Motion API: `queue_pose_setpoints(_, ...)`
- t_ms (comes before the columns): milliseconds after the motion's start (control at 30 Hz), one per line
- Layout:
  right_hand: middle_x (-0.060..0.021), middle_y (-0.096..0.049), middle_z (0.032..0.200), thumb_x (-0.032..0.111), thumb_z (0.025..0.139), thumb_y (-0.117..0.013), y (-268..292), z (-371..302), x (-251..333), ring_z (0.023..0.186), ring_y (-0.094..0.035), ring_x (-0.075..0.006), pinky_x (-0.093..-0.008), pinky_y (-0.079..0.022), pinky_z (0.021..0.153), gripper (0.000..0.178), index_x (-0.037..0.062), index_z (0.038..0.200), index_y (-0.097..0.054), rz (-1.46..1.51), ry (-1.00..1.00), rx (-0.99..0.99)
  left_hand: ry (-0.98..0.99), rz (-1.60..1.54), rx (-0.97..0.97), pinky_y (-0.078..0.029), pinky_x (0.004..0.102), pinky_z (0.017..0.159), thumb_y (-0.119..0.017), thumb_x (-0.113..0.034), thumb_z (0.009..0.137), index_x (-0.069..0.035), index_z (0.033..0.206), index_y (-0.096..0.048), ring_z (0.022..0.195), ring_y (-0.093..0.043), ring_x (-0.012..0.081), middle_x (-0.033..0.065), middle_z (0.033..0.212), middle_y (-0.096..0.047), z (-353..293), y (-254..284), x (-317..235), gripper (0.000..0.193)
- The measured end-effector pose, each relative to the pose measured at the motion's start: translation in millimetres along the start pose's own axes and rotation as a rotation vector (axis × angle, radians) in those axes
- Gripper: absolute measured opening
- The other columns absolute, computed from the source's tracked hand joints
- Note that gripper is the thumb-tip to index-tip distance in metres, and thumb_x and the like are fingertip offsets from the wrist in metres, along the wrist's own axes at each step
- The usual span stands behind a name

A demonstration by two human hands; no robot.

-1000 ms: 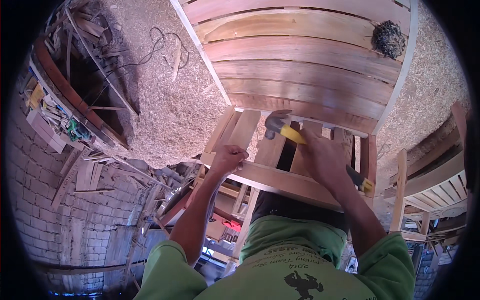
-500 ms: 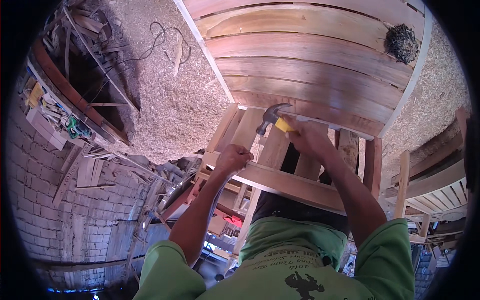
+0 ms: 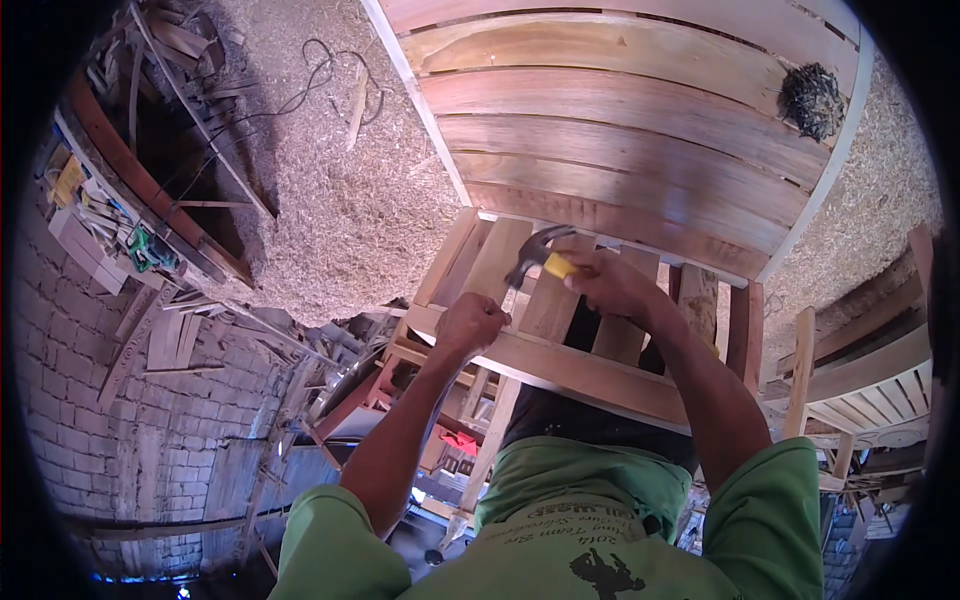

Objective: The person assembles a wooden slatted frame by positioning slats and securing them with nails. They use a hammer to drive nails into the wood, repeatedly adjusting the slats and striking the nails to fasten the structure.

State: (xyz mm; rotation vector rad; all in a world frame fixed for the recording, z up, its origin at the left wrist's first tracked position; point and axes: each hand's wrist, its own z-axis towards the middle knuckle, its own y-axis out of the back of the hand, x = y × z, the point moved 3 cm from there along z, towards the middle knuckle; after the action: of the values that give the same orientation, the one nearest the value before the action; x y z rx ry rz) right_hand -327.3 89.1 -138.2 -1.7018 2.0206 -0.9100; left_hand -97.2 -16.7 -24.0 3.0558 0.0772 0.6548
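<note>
My right hand (image 3: 612, 284) grips a claw hammer (image 3: 560, 265) by its yellow handle. The dark steel head, slightly blurred, hovers just above my left fingers. My left hand (image 3: 474, 322) is closed, its fingertips pinched on what looks like a thin nail (image 3: 513, 303), mostly hidden, by the left part of a curved wooden rail (image 3: 580, 368). This rail is the near edge of a wooden frame in front of my body. Wooden slats (image 3: 623, 335) run away from it with gaps between them, and a reddish side piece (image 3: 745, 335) closes the frame at the right.
Beyond the frame lies a large slatted wooden panel (image 3: 620, 145) with a dark bristly clump (image 3: 811, 101) on it. Shavings (image 3: 340, 210) cover the ground, where a black cord (image 3: 318, 70) lies. Scrap wood is piled at left; a slatted wooden piece (image 3: 880, 380) stands at right.
The hammer has dropped slightly and shifted left, nearer my left fingers. My left hand stays at the rail, moving only a little. The view has shifted slightly.
</note>
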Motion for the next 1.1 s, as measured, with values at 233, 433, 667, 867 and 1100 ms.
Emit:
queue_pose_setpoints(233,0.0013,-0.061,0.083,0.018,0.104,-0.068,-8.9,-0.8,-4.5,0.065,-0.055,-0.0085,-0.0285,-0.049,0.061,0.055,0.0090,0.158,-0.060,-0.109,0.062,0.084,0.058,0.030,0.042,-0.057,0.0474,0.094,-0.080,-0.042,0.090,-0.011,0.104,-0.086,0.100,-0.079,0.0362,0.0187,0.098,-0.082,-1.2,1.8,-2.9,0.034)
queue_pose_setpoints(433,-0.0022,-0.065,0.085,0.017,0.104,-0.068,-10.9,10.5,-26.2,0.067,-0.058,-0.0116,-0.0318,-0.052,0.064,0.050,0.0118,0.153,-0.063,-0.188,0.189,0.033,0.037,0.045,-0.036,-0.056,0.0433,0.078,-0.081,-0.038,0.090,-0.005,0.098,-0.084,0.076,-0.075,0.0266,0.0149,0.078,-0.076,-7.1,0.2,-2.4,0.034)
queue_pose_setpoints(667,-0.0104,-0.076,0.094,0.022,0.103,-0.070,-12.2,-10.9,-17.5,0.068,-0.067,-0.0161,-0.0356,-0.056,0.067,0.052,0.0089,0.153,-0.063,-0.118,0.094,0.067,0.021,0.053,-0.002,-0.058,0.0481,0.094,-0.077,-0.037,0.094,-0.013,0.110,-0.086,0.099,-0.079,0.0372,0.0180,0.097,-0.081,-11.5,2.3,-8.1,0.030)
queue_pose_setpoints(867,0.0033,-0.058,0.082,0.023,0.106,-0.068,17.2,-67.0,-6.6,0.069,-0.056,-0.0082,-0.0286,-0.050,0.063,0.057,0.0130,0.161,-0.057,-0.074,0.092,-0.226,-0.547,0.287,-0.578,-0.050,0.0539,0.105,-0.068,-0.041,0.103,-0.005,0.128,-0.075,0.122,-0.066,0.0439,0.0234,0.134,-0.070,-93.9,-22.1,-10.8,0.045)
queue_pose_setpoints(1100,0.0010,-0.066,0.089,0.027,0.106,-0.072,19.0,-193.8,-1.4,0.072,-0.058,-0.0060,-0.0266,-0.052,0.066,0.062,0.0133,0.163,-0.053,-0.213,0.055,-0.205,-0.766,0.367,-0.631,-0.040,0.0596,0.119,-0.072,-0.056,0.098,0.004,0.147,-0.060,0.141,-0.052,0.0481,0.0302,0.150,-0.057,-112.8,-52.7,6.6,0.079)
